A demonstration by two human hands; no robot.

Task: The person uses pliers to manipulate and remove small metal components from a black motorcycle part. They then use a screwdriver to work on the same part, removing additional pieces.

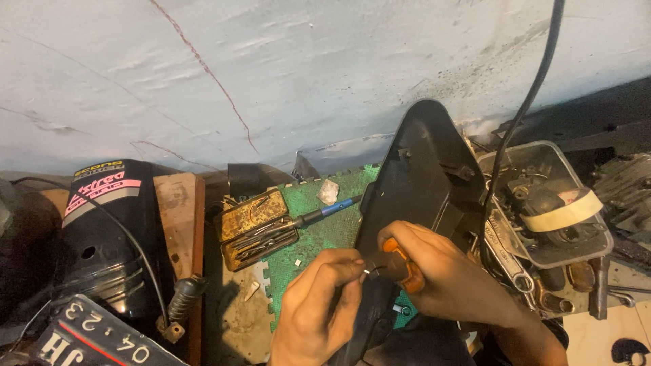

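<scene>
Worked at a cluttered bench under a cracked pale wall, right hand clenched on an orange-handled screwdriver, left hand pinching its tip against the black plastic cover over a green mat.

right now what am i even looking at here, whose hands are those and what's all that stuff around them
This is one picture from a camera worn on a person's head, looking down at a cluttered workbench against a pale wall. The two bare hands are that person's own. The right hand grips a tool with an orange handle, probably a screwdriver; the left hand pinches at its tip, over a black plastic cover leaning across the bench. Beneath lies a green mat. On it rest a soldering iron and an open rusty tin of small tools. To the right, a clear tray holds parts and a roll of tape.
</scene>
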